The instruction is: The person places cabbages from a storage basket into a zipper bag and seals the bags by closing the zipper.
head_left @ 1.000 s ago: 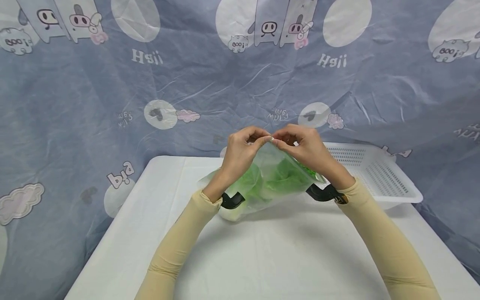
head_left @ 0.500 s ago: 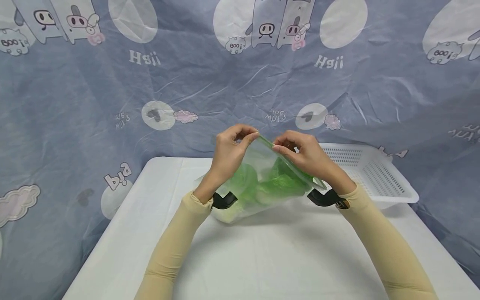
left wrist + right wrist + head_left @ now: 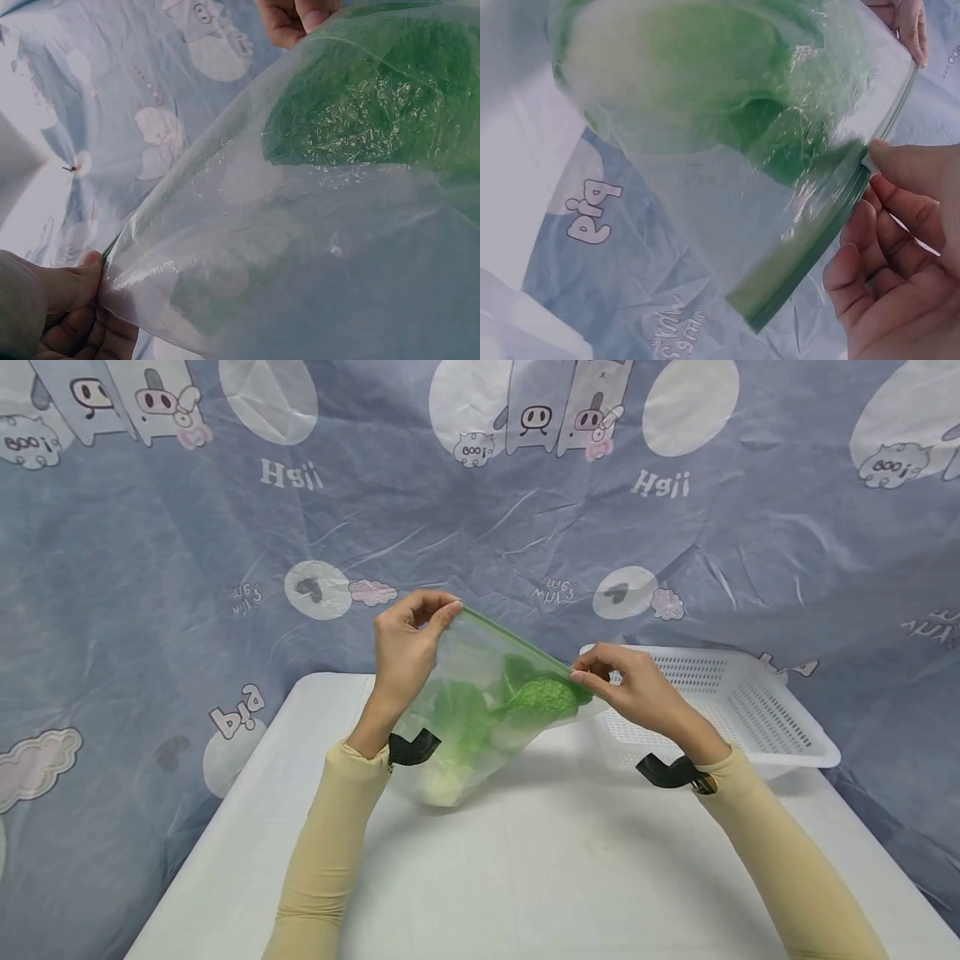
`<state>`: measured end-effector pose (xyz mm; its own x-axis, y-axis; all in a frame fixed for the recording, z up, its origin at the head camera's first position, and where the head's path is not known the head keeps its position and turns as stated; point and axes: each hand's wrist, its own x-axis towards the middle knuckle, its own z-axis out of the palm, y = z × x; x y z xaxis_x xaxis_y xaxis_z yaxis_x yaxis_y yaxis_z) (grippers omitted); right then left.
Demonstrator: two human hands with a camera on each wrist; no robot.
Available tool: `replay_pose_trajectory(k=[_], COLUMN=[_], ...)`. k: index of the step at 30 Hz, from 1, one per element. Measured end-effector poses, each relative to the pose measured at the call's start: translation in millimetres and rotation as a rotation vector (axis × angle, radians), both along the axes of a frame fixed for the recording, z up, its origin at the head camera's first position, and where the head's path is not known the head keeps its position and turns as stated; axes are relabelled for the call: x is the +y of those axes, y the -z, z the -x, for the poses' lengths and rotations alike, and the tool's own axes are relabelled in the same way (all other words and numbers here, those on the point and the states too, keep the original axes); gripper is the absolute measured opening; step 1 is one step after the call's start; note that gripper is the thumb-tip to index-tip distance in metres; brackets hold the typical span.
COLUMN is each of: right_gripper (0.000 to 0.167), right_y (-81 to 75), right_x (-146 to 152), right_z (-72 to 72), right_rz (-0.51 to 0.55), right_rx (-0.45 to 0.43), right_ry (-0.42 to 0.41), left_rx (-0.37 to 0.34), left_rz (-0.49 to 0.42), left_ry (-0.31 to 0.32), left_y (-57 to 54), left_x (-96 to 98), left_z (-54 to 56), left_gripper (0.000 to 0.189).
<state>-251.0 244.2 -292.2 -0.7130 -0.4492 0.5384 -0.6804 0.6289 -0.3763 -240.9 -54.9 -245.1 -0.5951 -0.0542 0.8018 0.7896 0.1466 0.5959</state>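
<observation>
A clear zip bag (image 3: 480,647) with a green zip strip (image 3: 517,641) hangs slanted between both hands. Inside lie leafy green vegetables (image 3: 459,714), one with crinkled leaves and one with a pale base; the film blurs their kind. My left hand (image 3: 408,647) pinches the bag's upper left corner between thumb and fingers. Lower and to the right, my right hand (image 3: 637,689) pinches the strip. In the right wrist view, a small pale tab (image 3: 868,161) shows under the right thumb, and the strip runs past it to the bag's other end. The bag's lower left corner reaches the table.
A white perforated plastic basket (image 3: 772,714) stands at the back right, just behind my right hand. The white-covered table (image 3: 555,877) stretches toward me. Behind it hangs a blue-grey printed curtain (image 3: 420,518).
The hands were together at the bag's upper corner. Since then the left hand has moved left and up, the right hand right and down along the strip, drawing the bag's top edge out straight.
</observation>
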Motion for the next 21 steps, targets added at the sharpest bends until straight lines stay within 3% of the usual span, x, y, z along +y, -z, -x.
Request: replay_pose_trajectory(k=[10,21], right_gripper=[0.008,0.012], right_y=[12.0,20.1], right_x=[11.6,19.6], right_z=[-0.1,-3.4], right_rz=[0.008,0.048], right_rx=[0.017,-0.004], right_ry=[-0.027,-0.058], left_rx=[-0.013,-0.012], left_rz=[0.008,-0.045], left_ry=[0.019,-0.024], left_y=[2.9,7.3], left_x=[-3.2,-1.6], left_z=[0.2,2.9], left_gripper=[0.012,0.013])
